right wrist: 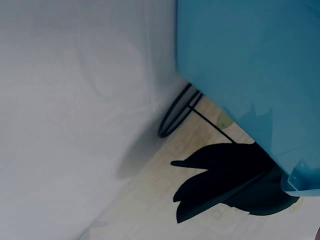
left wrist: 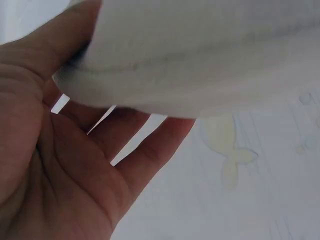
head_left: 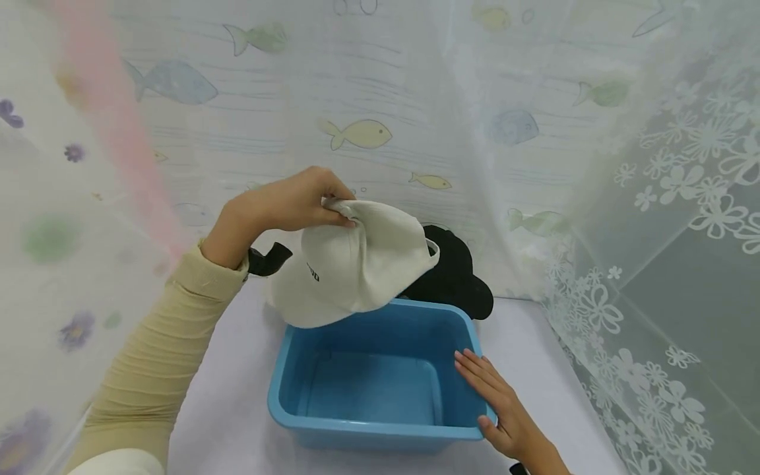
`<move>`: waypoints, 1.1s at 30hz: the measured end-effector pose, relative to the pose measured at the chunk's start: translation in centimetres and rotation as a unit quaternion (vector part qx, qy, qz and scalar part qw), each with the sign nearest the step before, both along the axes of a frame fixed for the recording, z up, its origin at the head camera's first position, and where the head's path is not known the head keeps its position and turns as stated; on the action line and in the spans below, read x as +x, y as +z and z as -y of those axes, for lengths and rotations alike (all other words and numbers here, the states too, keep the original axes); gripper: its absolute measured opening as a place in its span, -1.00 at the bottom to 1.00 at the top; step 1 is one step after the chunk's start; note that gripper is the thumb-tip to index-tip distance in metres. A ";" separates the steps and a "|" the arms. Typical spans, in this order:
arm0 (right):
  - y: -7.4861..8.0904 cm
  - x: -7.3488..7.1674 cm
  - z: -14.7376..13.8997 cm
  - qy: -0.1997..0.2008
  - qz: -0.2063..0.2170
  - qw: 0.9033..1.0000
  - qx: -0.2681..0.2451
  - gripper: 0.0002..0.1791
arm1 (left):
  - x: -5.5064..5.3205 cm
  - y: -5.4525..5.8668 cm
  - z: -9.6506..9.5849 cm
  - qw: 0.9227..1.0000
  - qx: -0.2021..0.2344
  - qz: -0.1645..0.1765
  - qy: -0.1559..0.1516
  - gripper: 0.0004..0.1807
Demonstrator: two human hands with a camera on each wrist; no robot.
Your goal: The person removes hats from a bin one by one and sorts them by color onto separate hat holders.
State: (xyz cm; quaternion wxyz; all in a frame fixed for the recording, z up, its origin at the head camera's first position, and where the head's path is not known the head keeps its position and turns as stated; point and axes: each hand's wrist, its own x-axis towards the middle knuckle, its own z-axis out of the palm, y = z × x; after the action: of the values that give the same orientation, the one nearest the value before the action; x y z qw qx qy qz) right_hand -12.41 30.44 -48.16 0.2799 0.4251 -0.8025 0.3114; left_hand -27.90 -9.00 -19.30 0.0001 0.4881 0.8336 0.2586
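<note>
My left hand pinches a white baseball cap at its crown, thumb on one side and fingers on the other. Small dark lettering marks the cap's front, and its brim points down to the left. The cap hangs over the far left rim of a blue plastic basin. In the left wrist view the pale cloth of the cap lies between thumb and fingers. Straight fingers of my right hand rest on the basin's right rim. Nothing lies inside the basin.
Behind the basin are black caps; the right wrist view shows several dark brims stacked by a black wire stand. A white cloth covers the table, and a fish-patterned curtain hangs behind.
</note>
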 end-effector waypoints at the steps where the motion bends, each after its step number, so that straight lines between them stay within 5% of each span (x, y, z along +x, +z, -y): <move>1: 0.0 0.0 0.0 0.000 0.000 1.000 0.000 -0.27 | -0.4 0.0 0.2 1.000 0.000 -0.007 0.009 -0.97; 4: 0.0 0.0 -0.1 0.002 0.000 1.000 -0.001 -0.27 | -1.8 -0.5 0.8 0.999 0.009 -0.019 0.034 -0.97; 10: 0.0 -0.2 0.0 0.002 0.000 1.000 0.003 -0.26 | -5.4 -3.8 2.1 0.995 0.049 0.003 0.089 -0.90; 16: 0.0 -0.2 0.1 0.000 0.000 1.000 0.004 -0.25 | -7.8 -6.3 2.2 0.991 0.082 0.036 0.102 -0.84; 26: 0.0 0.0 0.2 -0.003 0.002 1.000 0.006 -0.28 | -8.2 -4.5 1.5 0.992 0.065 0.016 0.108 -0.82; 33: 0.0 -0.2 0.1 0.001 -0.003 1.000 0.001 -0.27 | -8.9 -6.6 0.8 0.992 0.029 0.057 0.112 -0.75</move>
State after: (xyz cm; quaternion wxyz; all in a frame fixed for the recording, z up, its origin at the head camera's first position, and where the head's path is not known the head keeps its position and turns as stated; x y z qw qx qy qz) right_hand -12.63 30.38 -48.13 0.2816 0.4269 -0.8016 0.3095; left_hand -36.79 -9.76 -25.85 0.0045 0.3762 0.8735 0.3089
